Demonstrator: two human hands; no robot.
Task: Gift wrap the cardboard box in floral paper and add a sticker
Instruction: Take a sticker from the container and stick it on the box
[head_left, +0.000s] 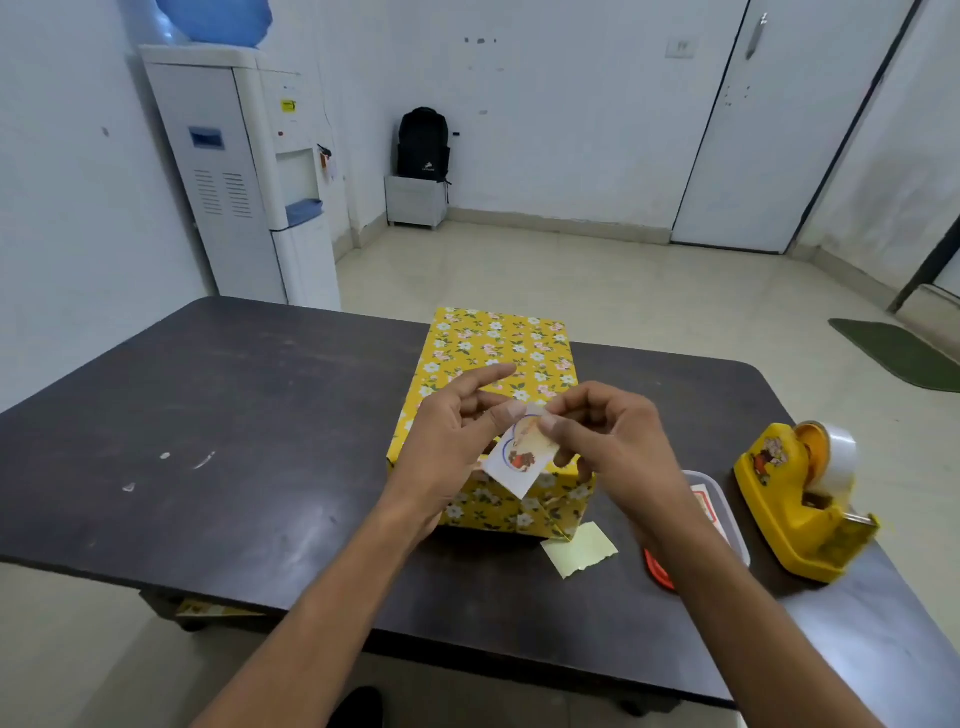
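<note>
The box (498, 348), wrapped in yellow floral paper, lies on the dark table (234, 415) in the middle of the view. Just above its near end, both hands hold a small white sticker sheet (519, 460) with a heart-shaped picture on it. My left hand (457, 441) pinches the sheet's top edge with the thumb, its index finger stretched out over the box. My right hand (602, 431) pinches the same top corner from the right with curled fingers.
A yellow tape dispenser (800, 499) stands at the table's right edge. A clear tray (727, 514) and a red item (658, 571) lie partly hidden under my right forearm. A pale yellow paper scrap (579, 548) lies by the box's near corner.
</note>
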